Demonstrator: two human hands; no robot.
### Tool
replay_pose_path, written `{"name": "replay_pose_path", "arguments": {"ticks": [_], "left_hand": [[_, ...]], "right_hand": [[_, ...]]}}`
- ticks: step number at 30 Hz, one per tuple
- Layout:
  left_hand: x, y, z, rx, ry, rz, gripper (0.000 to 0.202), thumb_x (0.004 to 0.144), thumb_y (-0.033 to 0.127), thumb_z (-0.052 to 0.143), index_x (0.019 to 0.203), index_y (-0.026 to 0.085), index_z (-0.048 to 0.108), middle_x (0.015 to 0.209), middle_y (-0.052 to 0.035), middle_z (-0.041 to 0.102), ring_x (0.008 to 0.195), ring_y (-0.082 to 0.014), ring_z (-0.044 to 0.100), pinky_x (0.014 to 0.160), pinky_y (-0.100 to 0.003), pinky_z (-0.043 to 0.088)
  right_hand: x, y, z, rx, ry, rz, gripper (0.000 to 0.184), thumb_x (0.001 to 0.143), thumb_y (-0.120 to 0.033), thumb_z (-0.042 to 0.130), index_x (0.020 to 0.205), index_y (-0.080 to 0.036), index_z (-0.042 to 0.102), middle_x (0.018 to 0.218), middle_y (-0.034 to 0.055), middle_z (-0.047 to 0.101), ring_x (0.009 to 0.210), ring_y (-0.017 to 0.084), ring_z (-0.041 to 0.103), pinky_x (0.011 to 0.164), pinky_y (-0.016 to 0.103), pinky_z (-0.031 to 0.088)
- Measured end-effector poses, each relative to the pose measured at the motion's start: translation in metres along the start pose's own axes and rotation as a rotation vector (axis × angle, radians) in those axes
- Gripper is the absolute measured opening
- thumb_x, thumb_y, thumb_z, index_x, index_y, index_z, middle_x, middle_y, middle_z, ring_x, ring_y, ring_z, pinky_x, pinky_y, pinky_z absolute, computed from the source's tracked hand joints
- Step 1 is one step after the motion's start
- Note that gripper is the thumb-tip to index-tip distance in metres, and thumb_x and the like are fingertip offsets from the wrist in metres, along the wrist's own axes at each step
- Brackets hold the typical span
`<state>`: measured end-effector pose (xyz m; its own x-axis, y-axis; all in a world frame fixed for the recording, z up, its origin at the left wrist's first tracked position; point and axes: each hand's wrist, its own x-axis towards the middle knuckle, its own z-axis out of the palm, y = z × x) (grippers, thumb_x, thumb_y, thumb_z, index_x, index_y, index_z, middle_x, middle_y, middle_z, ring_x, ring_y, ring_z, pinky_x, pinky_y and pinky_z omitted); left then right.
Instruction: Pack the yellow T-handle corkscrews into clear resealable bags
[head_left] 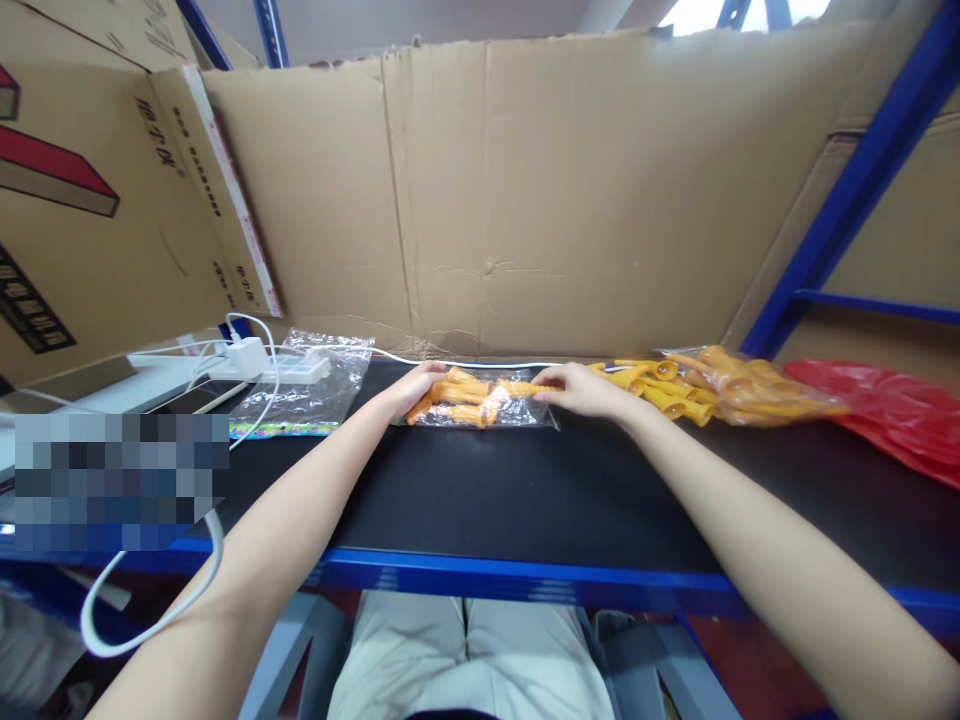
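Clock face centred on the clear bag (pixel 508 402). Located at far side of the black surface (pixel 525 500), with several orange pieces (pixel 463 412) visible through the film. At 9 o'clock: left hand (pixel 414 388), closed on the bag's end, fingertips partly hidden. At 3 o'clock: right hand (pixel 574 388), thumb and fingers pinching the end of an orange piece; cannot tell if through the film or directly. Farther out at 3 o'clock, just past right hand: loose flared pieces (pixel 664 388), yellow-orange; then second clear bag (pixel 772 390) of similar pieces; outermost, red plastic (pixel 892 410). Farther out at 9 o'clock: flat clear wrapper (pixel 300 402), white power strip (pixel 304 368), white adapter (pixel 247 357). At 12 o'clock: white cable (pixel 487 365) along foot of cardboard panel (pixel 585 200). At 6 o'clock: blue front edge (pixel 517 580), then pale trousers (pixel 465 650).
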<state>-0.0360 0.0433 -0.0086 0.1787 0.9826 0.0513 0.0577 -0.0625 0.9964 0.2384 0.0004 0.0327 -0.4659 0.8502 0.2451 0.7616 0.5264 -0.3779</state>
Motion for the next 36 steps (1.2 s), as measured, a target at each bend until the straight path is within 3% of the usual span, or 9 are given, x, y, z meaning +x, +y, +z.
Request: {"name": "replay_pose_path", "arguments": {"ticks": [2, 6, 13, 17, 20, 24, 30, 33, 36], "left_hand": [[-0.002, 0.001, -0.001, 0.05, -0.048, 0.041, 0.008, 0.079, 0.016, 0.05, 0.086, 0.015, 0.053, 0.084, -0.0048, 0.06, 0.081, -0.0151, 0.058, 0.077, -0.026, 0.043], [-0.002, -0.002, 0.003, -0.02, -0.094, 0.107, 0.016, 0.085, 0.029, 0.048, 0.09, 0.015, 0.054, 0.094, -0.0062, 0.062, 0.093, -0.0167, 0.057, 0.081, -0.025, 0.042], [0.005, -0.01, 0.005, -0.212, -0.045, 0.046, 0.023, 0.081, 0.037, 0.054, 0.093, 0.017, 0.054, 0.101, -0.0048, 0.06, 0.103, -0.0187, 0.055, 0.088, -0.027, 0.039], [0.002, -0.009, 0.012, -0.247, -0.067, 0.017, 0.023, 0.081, 0.038, 0.054, 0.092, 0.017, 0.053, 0.094, -0.004, 0.061, 0.097, -0.0192, 0.058, 0.083, -0.027, 0.042], [-0.003, -0.005, 0.022, -0.259, -0.08, 0.024, 0.022, 0.083, 0.037, 0.052, 0.092, 0.017, 0.05, 0.085, -0.0029, 0.061, 0.087, -0.0176, 0.06, 0.077, -0.027, 0.044], [-0.009, -0.001, 0.029, -0.186, -0.054, 0.04, 0.025, 0.082, 0.038, 0.053, 0.094, 0.017, 0.048, 0.087, -0.003, 0.059, 0.083, -0.0156, 0.059, 0.072, -0.026, 0.046], [-0.012, -0.001, 0.025, 0.077, -0.022, 0.093, 0.046, 0.075, 0.046, 0.06, 0.109, 0.017, 0.047, 0.108, -0.0096, 0.056, 0.093, -0.0191, 0.057, 0.072, -0.025, 0.047], [-0.011, -0.002, 0.023, 0.179, -0.071, 0.103, 0.052, 0.073, 0.045, 0.062, 0.114, 0.018, 0.045, 0.106, -0.0105, 0.058, 0.091, -0.0198, 0.058, 0.072, -0.026, 0.047], [-0.009, -0.002, 0.024, 0.202, -0.092, 0.106, 0.05, 0.075, 0.044, 0.059, 0.115, 0.018, 0.044, 0.105, -0.0104, 0.058, 0.091, -0.0199, 0.059, 0.072, -0.027, 0.047]], "right_hand": [[0.0, -0.001, 0.002, 0.071, -0.033, 0.028, 0.024, 0.074, -0.031, 0.059, 0.09, -0.016, 0.067, 0.081, 0.0038, 0.067, 0.069, 0.015, 0.059, 0.064, 0.026, 0.045], [0.002, 0.001, 0.012, 0.21, -0.088, 0.033, 0.029, 0.07, -0.034, 0.061, 0.091, -0.015, 0.068, 0.082, 0.0039, 0.068, 0.067, 0.015, 0.06, 0.061, 0.025, 0.047], [0.002, -0.002, 0.012, 0.297, -0.073, 0.024, 0.034, 0.067, -0.033, 0.063, 0.095, -0.014, 0.069, 0.089, 0.0049, 0.068, 0.075, 0.015, 0.06, 0.069, 0.026, 0.046], [0.002, -0.006, 0.014, 0.225, -0.057, 0.057, 0.032, 0.071, -0.029, 0.057, 0.094, -0.011, 0.07, 0.08, 0.0052, 0.067, 0.065, 0.015, 0.057, 0.057, 0.024, 0.043], [0.002, -0.01, 0.018, 0.178, -0.027, 0.003, 0.024, 0.07, -0.024, 0.056, 0.083, -0.01, 0.07, 0.079, 0.0064, 0.067, 0.072, 0.018, 0.059, 0.06, 0.025, 0.045], [0.002, -0.018, 0.021, 0.423, -0.021, -0.009, 0.025, 0.066, -0.023, 0.063, 0.088, -0.013, 0.069, 0.093, 0.0072, 0.067, 0.087, 0.02, 0.06, 0.075, 0.028, 0.048], [0.001, -0.015, 0.02, 0.734, 0.019, 0.214, 0.031, 0.066, -0.011, 0.06, 0.097, -0.014, 0.063, 0.1, 0.0086, 0.065, 0.087, 0.015, 0.061, 0.078, 0.026, 0.049], [0.001, -0.015, 0.015, 0.648, 0.011, 0.206, 0.026, 0.068, -0.011, 0.058, 0.094, -0.015, 0.061, 0.102, 0.008, 0.063, 0.085, 0.014, 0.06, 0.071, 0.024, 0.049], [0.001, -0.017, 0.01, 0.341, 0.057, 0.231, 0.012, 0.068, -0.015, 0.06, 0.08, -0.014, 0.06, 0.088, 0.0072, 0.063, 0.073, 0.013, 0.058, 0.06, 0.021, 0.047]]}}
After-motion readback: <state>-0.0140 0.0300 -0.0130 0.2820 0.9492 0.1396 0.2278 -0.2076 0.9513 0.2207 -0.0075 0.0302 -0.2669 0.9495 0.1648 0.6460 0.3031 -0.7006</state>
